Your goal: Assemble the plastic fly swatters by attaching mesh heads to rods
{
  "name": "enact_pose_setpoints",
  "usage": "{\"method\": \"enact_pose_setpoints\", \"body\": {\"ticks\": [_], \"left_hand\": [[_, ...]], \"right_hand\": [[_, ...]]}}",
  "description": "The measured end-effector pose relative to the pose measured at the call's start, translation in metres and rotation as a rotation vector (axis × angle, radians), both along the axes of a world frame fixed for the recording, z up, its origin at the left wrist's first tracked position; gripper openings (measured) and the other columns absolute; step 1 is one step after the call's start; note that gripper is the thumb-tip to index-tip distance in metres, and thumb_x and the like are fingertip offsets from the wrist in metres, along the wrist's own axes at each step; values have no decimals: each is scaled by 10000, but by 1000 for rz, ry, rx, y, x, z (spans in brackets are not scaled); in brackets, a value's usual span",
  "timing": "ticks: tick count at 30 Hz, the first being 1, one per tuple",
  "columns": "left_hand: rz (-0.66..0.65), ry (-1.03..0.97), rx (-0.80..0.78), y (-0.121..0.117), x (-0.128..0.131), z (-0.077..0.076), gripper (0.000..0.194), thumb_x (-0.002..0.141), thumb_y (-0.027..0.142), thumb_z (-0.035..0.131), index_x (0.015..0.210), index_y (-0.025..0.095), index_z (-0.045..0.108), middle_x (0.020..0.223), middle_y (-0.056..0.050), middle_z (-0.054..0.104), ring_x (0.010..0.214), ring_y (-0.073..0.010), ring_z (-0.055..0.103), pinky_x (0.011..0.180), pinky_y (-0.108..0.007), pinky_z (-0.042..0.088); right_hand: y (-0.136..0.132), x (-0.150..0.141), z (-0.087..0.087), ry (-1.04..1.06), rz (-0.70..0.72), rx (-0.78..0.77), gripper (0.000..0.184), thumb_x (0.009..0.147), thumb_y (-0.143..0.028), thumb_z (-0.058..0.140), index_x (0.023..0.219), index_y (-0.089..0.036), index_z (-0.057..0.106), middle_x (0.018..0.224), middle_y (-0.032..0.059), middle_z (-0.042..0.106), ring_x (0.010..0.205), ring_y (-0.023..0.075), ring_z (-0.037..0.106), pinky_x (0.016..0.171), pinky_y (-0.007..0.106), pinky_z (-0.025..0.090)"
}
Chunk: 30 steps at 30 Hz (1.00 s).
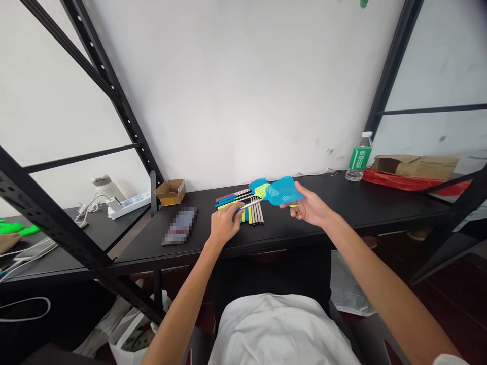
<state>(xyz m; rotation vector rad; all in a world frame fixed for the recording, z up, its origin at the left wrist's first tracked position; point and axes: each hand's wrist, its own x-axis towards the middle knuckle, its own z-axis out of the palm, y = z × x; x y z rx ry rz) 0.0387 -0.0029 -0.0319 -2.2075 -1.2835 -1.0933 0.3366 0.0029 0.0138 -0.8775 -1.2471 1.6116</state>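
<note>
My left hand is closed around the handle end of a blue fly swatter, whose thin metal shaft runs to the right. At the other end my right hand grips the right edge of the perforated blue fly swatter head, thumb on top. Under the held swatter, more fly swatters lie on the desk; a yellow-green fly swatter head shows behind it. Blue handles point left, and several metal rods with coloured grips lie side by side beneath the shaft.
A phone with a blurred screen and an open cardboard box are at left on the black desk. To the right stand a water bottle and a cardboard package on red plastic. Black metal posts frame both sides.
</note>
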Motion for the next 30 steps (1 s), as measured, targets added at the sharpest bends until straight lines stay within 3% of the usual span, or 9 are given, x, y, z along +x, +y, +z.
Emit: {"method": "enact_pose_setpoints", "body": {"ticks": [3,5,9,13,17,24,30], "left_hand": [[139,-110,-43,0,-1,2,239,966,336,464,1132,252,615,958,-26,719,656,-147,627,574,-242,386],[197,-178,-67,1,-3,3,234,950,283,467,1149,253,586,983,-36,703,661,-160,621,572,-253,388],[195,-246,-100,3,-6,3,323,898,144,434,1188,245,532,1071,-77,640,808,-203,638,617,-272,431],[213,-247,-133,7,-8,0,268,872,114,439,1091,227,545,1046,-91,596,856,-223,626,655,-292,450],[271,-195,-217,12,-12,-4,212,866,120,459,978,221,607,1014,-87,601,747,-208,609,631,-304,438],[369,-224,-263,19,-18,-6,300,860,108,447,973,204,709,1067,-99,655,822,-237,650,679,-325,468],[358,-156,-324,22,-19,-9,341,844,66,445,950,195,743,1122,-112,671,921,-261,665,714,-322,491]], "right_hand": [[6,-8,-14,-49,-41,58,553,914,-669,404,1244,-236,501,897,85,745,514,137,626,395,204,419],[8,-18,-26,-238,-60,110,545,903,-642,459,1270,-241,487,889,79,752,524,140,632,421,205,425],[8,-37,-47,-647,-97,416,385,886,-500,571,1132,-207,608,808,55,747,512,124,597,485,217,418],[4,-43,-52,-782,-148,616,284,909,-425,523,1040,-215,661,708,19,718,548,143,605,508,235,392],[3,-42,-51,-786,-143,621,274,912,-399,499,1022,-212,667,701,17,713,568,152,622,517,242,384],[3,-43,-51,-831,-168,670,265,906,-375,500,990,-214,693,684,10,712,583,158,616,544,252,369],[2,-44,-51,-832,-171,675,266,907,-378,495,971,-220,698,689,11,714,592,162,619,543,252,362]]}}
